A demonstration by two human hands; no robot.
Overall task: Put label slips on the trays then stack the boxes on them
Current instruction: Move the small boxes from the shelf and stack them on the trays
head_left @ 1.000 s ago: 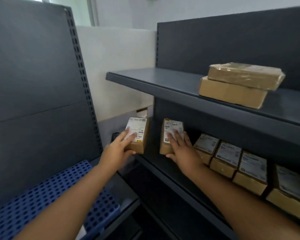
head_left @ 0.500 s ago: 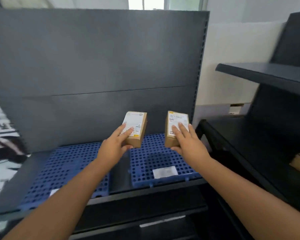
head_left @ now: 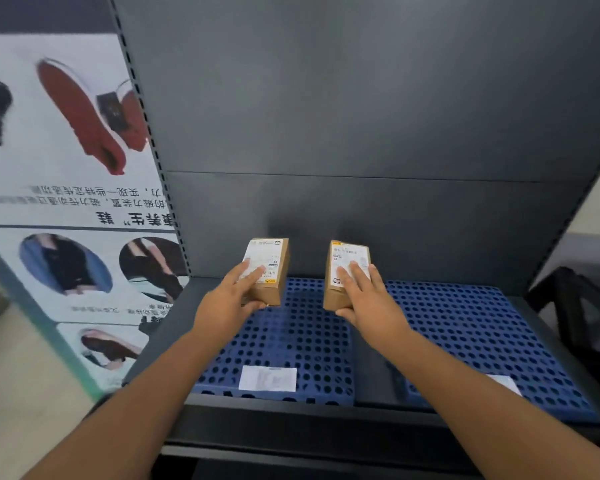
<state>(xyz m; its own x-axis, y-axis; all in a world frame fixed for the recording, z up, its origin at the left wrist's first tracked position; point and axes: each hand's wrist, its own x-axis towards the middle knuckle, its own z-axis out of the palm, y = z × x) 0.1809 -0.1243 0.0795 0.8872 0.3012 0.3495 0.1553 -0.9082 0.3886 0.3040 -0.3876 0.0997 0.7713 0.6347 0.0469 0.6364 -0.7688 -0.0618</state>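
My left hand (head_left: 227,303) grips a small brown cardboard box (head_left: 270,271) with a white shipping label on top. My right hand (head_left: 369,303) grips a second, similar box (head_left: 343,268). Both boxes hang side by side above the back of the left blue perforated tray (head_left: 291,341). A white label slip (head_left: 268,378) lies at that tray's front edge. The right blue tray (head_left: 482,337) carries another slip (head_left: 504,382) near its front, partly hidden by my right forearm.
The trays sit on a dark grey shelf (head_left: 326,415) with a tall grey back panel (head_left: 361,133). A printed poster (head_left: 66,202) with shoes and text stands to the left. A black shelf frame (head_left: 575,306) is at the right edge.
I have turned left from the side shelf with a box in each hand. The boxes now hang over the left tray instead of the right one; the stocked shelf is out of view.
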